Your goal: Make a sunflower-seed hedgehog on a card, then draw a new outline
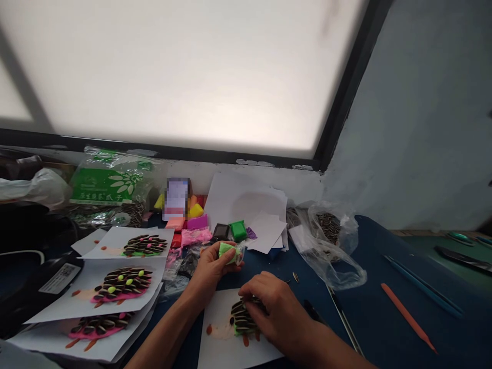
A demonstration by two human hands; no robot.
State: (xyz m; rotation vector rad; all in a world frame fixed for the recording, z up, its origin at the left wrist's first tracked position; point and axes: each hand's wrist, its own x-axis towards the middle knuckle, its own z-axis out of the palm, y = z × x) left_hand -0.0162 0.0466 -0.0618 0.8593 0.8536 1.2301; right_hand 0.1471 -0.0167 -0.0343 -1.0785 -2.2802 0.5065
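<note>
My left hand (219, 262) is closed around a small packet of light green clay (227, 253) in a clear wrapper, held just above the table. My right hand (271, 307) bends over a sheet of white paper (217, 343), its thumb and fingers pinched together; whatever they hold is hidden. Beneath those fingers lies a hedgehog picture (242, 320) with a green clay body, striped sunflower seeds for spines, a pale face and brown feet. My right hand covers part of its back.
Finished-looking hedgehog sheets (123, 287) lie stacked at left, with a green seed bag (103, 184) behind. Coloured clay packets (196, 236) and a phone (177, 200) stand at the back. A plastic bag of seeds (328, 228), a pen (344, 320) and an orange tool (407, 315) lie right.
</note>
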